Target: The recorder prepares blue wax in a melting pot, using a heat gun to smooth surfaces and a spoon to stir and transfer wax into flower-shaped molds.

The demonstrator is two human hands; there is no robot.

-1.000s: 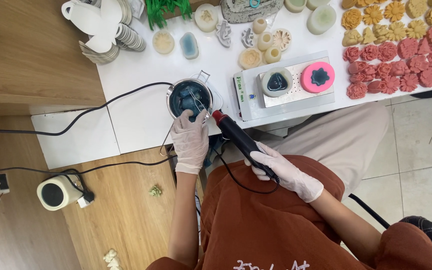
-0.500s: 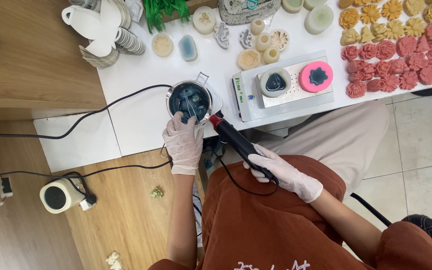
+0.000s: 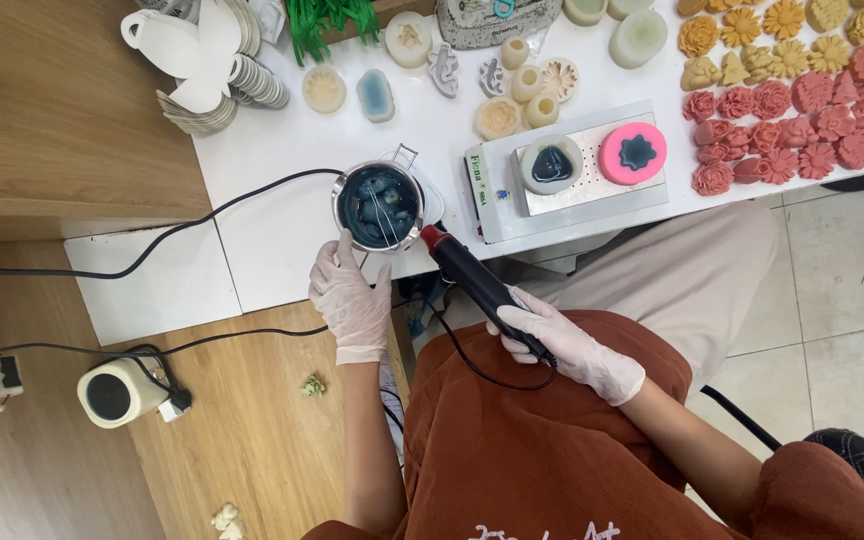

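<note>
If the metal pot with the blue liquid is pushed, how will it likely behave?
The metal pot would probably slide stiffly on the smooth white table. Its blue contents likely slosh. Sitting near the edge beside the left hand, it might tip off.

The left hand (image 3: 350,295) has drawn back from the pot (image 3: 377,206). A second ago its fingers lay over the near rim, tips above the blue wax; half a second ago they had slipped to the rim's near-left edge. Now the fingertips (image 3: 343,243) sit just below and left of the rim, at most brushing its outer wall, and the whole opening shows beyond them. The thin wire across the pot, earlier partly under the fingers, lies uncovered. The wrist has shifted left too, so the hand now stands farther from the heat gun (image 3: 479,283).
</note>
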